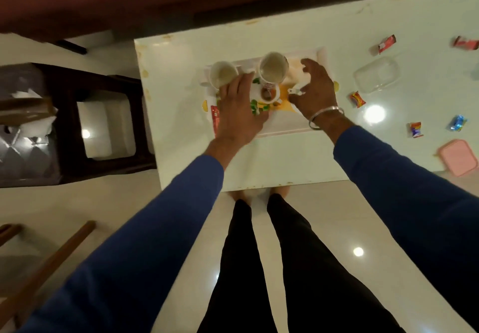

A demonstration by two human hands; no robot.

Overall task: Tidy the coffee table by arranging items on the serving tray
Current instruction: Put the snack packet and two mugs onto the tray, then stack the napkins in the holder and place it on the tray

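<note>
Head view: a white table (285, 156) fills the upper middle of the picture, seen from above by a person standing at its near edge. On it lies the serving tray (287, 128), pale with a coloured print, slightly left of the table's centre.

On the tray stand two pale mugs: a smaller mug (223, 74) at the tray's 10 o'clock corner and a taller mug (274, 69) near 12 o'clock. Just below the taller mug sits a small cup (268, 94) with a dark inside.

The left hand (239, 111) reaches over the tray's left part, palm down with fingers straight and relaxed, grasping nothing; its fingertips lie just beside the smaller mug, though contact cannot be judged. A red wrapper (214, 117) shows beside this hand at the tray's 9 o'clock edge.

The right hand (315, 91), a metal bangle (325, 117) on its wrist, is over the tray's right half with fingers curled. A small white object (295, 91) shows at its fingertips; a firm pinch cannot be confirmed.

Off the tray, toward 3 o'clock, lie a clear plastic container (375, 73), a pink lid (458, 156), and scattered sweets: two red wrappers (386, 44) at 1 o'clock, a red-yellow candy (357, 99), a red-blue candy (416, 130) and a blue candy (458, 123).

A dark stool (103, 125) stands on the floor left of the table.
</note>
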